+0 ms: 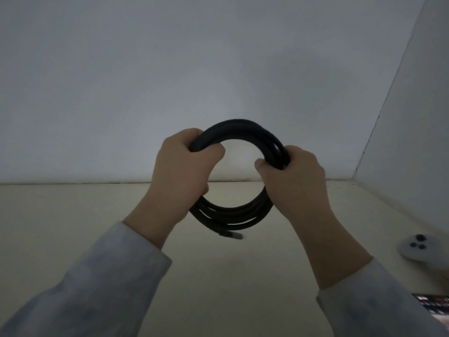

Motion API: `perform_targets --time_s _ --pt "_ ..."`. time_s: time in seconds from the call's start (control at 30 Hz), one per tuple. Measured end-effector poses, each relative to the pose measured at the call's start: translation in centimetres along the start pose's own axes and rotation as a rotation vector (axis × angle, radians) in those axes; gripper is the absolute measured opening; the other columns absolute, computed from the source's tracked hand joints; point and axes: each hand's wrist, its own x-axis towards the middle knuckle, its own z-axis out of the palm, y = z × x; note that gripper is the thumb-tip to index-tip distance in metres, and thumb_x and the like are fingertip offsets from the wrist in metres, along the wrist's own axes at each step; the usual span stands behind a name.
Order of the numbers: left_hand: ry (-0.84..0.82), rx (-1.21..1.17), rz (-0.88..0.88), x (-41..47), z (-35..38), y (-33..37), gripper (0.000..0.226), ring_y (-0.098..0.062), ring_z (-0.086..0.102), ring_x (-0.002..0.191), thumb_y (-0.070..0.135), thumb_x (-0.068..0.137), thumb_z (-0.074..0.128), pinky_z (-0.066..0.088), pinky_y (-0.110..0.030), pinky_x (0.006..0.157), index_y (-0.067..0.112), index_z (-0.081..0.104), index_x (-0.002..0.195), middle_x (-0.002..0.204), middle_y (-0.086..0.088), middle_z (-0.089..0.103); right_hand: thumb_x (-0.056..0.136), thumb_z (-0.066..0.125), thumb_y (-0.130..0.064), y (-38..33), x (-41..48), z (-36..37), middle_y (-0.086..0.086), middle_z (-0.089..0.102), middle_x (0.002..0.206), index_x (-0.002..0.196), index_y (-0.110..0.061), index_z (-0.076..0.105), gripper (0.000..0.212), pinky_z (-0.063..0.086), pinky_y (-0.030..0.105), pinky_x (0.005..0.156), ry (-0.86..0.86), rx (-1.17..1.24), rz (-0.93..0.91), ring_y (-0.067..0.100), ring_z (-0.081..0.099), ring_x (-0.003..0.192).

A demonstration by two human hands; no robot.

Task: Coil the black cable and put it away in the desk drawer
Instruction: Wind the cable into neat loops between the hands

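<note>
The pale tabletop (218, 276) runs back to a straight edge where it meets the wall, and a second wall closes in on the right, making a corner at the far right; most of the surface in front of and to the left of the person lies bare, with open room all around the raised hands. The black cable (239, 128) is wound into one round coil of several loops, held upright above the tabletop, clear of it. The left hand (181, 171) is closed around the coil's upper left side and the right hand (292, 176) is closed around its upper right side, thumb tip showing on the inner side of the ring. The side stretches of the coil are hidden behind both hands, so the exact number of loops cannot be counted; at the bottom a few strands fan apart, and one plug end (234, 235) pokes out to the right, blurred. Two light sleeves reach in from below. At the right edge lies one small grey controller (420, 249) with three dark buttons, partly cut off, and in the lower right corner one lit screen (435, 305), also cut off and too blurred to read.
</note>
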Motion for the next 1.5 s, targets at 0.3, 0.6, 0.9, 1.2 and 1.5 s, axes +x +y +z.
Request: perform_targets --time_s 0.3,0.6,0.9,1.2,1.5 --pt "-0.143 0.304 0.226 -0.7 0.1 1.0 0.009 -0.005 0.041 0.037 0.014 0.079 0.067 0.037 -0.025 0.045 0.021 0.072 0.074 0.042 0.013 0.045 0.087 0.07 -0.036 -1.4 0.2 -1.7 0.001 0.058 0.052 0.066 -0.016 0.06 0.031 0.049 0.035 0.05 -0.09 -0.076 -0.222 0.021 0.062 0.05" --pt "-0.157 -0.117 0.08 -0.2 0.1 0.5 0.007 -0.013 0.06 0.055 0.016 0.085 0.073 0.048 -0.022 0.055 0.02 0.075 0.08 0.056 -0.001 0.062 0.087 0.077 -0.025 -1.6 0.4 -2.8 0.001 0.047 0.053 0.081 -0.014 0.068 0.016 0.047 0.035 0.054 0.012 0.621 0.168 0.017 0.047 0.044" --pt "-0.112 -0.465 -0.085 -0.8 1.1 0.5 0.014 -0.009 0.039 0.046 0.002 0.092 0.058 0.044 -0.025 0.049 0.013 0.066 0.087 0.054 0.007 0.045 0.092 0.075 -0.02 -1.7 -0.2 -0.8 -0.003 0.04 0.05 0.086 -0.013 0.06 0.017 0.044 0.027 0.047 -0.067 0.969 0.387 0.01 0.039 0.039" --pt "0.075 -0.609 -0.008 -1.4 1.6 0.2 0.026 -0.009 0.03 0.041 -0.004 0.089 0.051 0.03 -0.022 0.04 0.015 0.065 0.077 0.051 0.005 0.036 0.093 0.072 -0.024 -1.9 -0.6 0.2 0.001 0.056 0.057 0.084 -0.011 0.062 0.018 0.059 0.038 0.07 -0.219 0.988 0.486 0.017 0.06 0.053" --pt "0.186 -0.718 0.02 -1.8 1.9 0.6 0.026 -0.009 0.03 0.043 -0.003 0.091 0.052 0.032 -0.022 0.043 0.016 0.062 0.077 0.05 0.007 0.036 0.095 0.068 -0.019 -2.2 -2.0 1.7 0.006 0.061 0.065 0.082 -0.01 0.06 0.018 0.062 0.036 0.067 -0.368 1.255 0.54 0.023 0.069 0.068"
